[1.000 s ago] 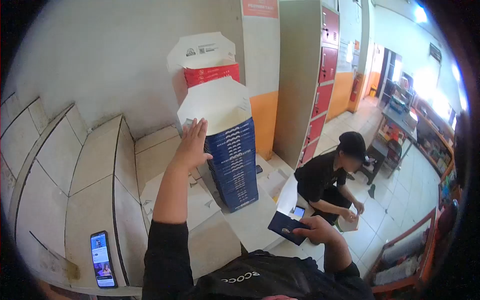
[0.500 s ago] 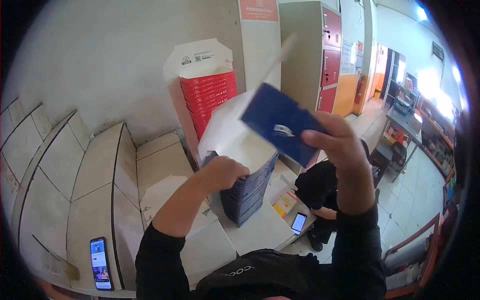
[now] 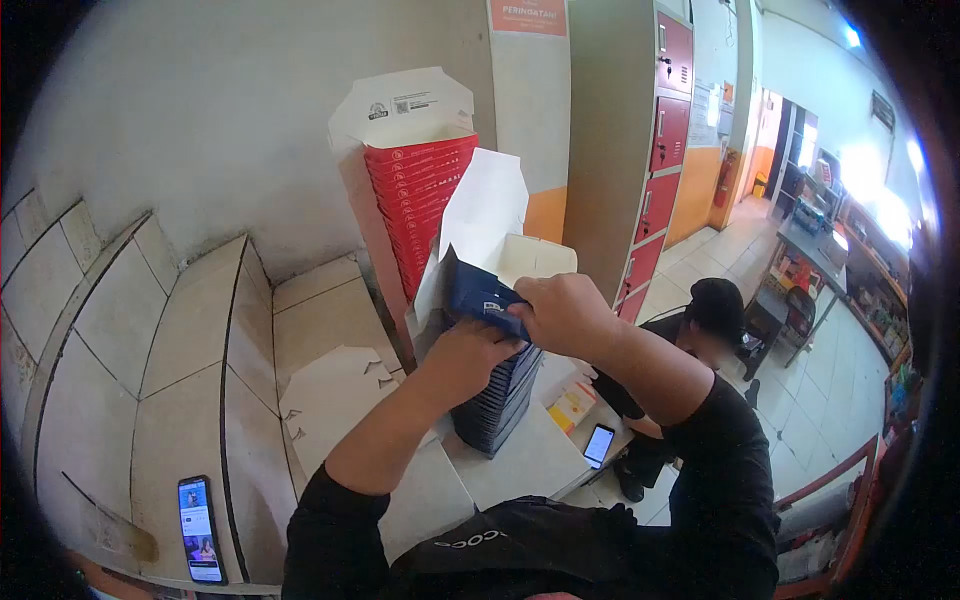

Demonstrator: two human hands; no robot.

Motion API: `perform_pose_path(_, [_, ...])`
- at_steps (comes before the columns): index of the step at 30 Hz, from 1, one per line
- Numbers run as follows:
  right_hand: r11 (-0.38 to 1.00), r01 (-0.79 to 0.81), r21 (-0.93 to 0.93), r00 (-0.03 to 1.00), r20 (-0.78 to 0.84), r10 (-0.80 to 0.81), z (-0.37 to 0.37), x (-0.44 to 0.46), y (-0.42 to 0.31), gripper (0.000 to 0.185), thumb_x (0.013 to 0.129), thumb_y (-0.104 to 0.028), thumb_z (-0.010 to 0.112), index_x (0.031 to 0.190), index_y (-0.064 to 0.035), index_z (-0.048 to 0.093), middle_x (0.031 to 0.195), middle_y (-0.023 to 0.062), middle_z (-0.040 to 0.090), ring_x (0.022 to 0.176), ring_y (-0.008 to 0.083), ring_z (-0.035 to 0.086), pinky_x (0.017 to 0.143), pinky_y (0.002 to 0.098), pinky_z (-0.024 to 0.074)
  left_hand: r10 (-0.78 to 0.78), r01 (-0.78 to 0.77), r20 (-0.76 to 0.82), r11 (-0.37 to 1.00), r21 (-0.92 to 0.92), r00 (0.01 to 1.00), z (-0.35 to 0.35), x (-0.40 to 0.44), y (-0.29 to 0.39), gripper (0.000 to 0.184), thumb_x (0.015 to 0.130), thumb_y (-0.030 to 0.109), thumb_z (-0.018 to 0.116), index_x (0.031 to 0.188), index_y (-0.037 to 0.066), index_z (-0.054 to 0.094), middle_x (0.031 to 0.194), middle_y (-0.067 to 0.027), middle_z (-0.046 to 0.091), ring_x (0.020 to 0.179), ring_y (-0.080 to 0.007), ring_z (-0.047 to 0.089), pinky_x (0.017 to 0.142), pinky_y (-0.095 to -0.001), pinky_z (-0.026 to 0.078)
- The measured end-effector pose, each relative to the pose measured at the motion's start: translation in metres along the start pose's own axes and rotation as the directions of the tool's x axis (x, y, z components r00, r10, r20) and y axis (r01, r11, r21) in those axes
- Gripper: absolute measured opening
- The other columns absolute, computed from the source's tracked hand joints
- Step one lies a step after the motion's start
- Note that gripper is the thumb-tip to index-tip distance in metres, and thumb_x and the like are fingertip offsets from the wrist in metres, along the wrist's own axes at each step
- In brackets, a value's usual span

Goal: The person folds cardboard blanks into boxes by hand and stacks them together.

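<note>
Blue box (image 3: 482,298): tilted, lid up, at top of blue stack (image 3: 490,415). R hand (image 3: 570,315): fingers bent, pinched shut on box edge. L hand (image 3: 468,358): fingers curled at box's lower edge, tips part hidden, grip can't tell. Red stack (image 3: 412,205) behind, w/ white flaps.

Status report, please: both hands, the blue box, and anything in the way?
Right hand grips blue box. Left hand at its lower edge, grip unclear. Box at top of blue stack. Red stack close behind, apparently not blocking.
</note>
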State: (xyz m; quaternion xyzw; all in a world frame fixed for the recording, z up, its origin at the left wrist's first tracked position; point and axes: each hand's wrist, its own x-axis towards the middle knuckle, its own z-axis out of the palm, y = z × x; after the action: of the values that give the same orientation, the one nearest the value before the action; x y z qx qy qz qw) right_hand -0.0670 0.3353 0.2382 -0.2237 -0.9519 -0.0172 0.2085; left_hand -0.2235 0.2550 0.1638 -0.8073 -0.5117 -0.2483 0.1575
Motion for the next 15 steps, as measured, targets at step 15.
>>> perform_pose_path(15, [0.995,0.095,-0.032,0.993,0.076,-0.093,0.022,-0.006,-0.002,0.02,0.069,-0.015,0.061,0.084,-0.0039,0.055,0.076,0.0137,0.062,0.074,0.0324,0.061,0.067,0.0411,0.0484,-0.043,-0.037,-0.426,0.983,-0.179,0.904,0.024,0.0,0.021,0.024,0.063,-0.003,0.06,0.086,0.005,0.06,0.084,-0.01,0.056,0.079,-0.0269,0.055,0.072,-0.0366,0.044])
